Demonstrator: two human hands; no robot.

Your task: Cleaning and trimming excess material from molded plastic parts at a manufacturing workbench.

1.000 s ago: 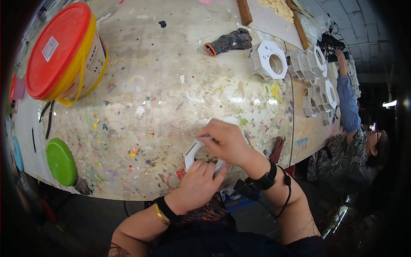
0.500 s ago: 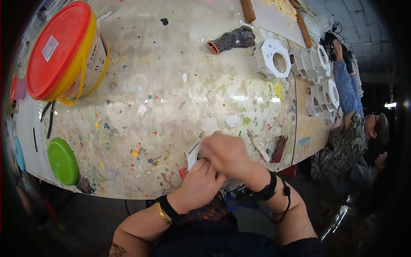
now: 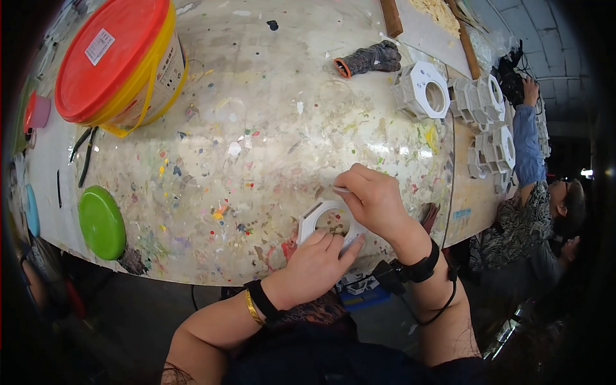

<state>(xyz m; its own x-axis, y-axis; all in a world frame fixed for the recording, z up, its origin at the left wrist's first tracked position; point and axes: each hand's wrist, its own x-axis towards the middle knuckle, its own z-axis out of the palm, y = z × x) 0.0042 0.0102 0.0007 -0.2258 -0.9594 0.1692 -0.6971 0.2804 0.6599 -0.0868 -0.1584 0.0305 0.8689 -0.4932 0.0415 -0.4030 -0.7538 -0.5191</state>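
Note:
A white octagonal frame (image 3: pixel 310 221) with a round opening rests near the table's front edge. My left hand (image 3: pixel 316 264) grips its near side, the fingers bent over the rim into the opening. Just above the frame's far right side is my right hand (image 3: pixel 377 200), raised and closed. Between its thumb and fingers it pinches a small, thin, pale piece (image 3: pixel 341 188); most of it is covered by the fingers, and its kind cannot be made out. The right hand and the piece are apart from the frame.
Similar white octagonal frames (image 3: pixel 428 92) stand at the far right, beside a dark glove (image 3: pixel 372 59). At left are a red-lidded yellow bucket (image 3: pixel 115 64), a green lid (image 3: pixel 102 222) and black-handled pliers (image 3: pixel 86 157). A person in a patterned top (image 3: pixel 517 221) is at the right.
My right hand has lifted off the frame, up and to the right, uncovering the opening. My left hand stays on the frame. The whole view has shifted slightly.

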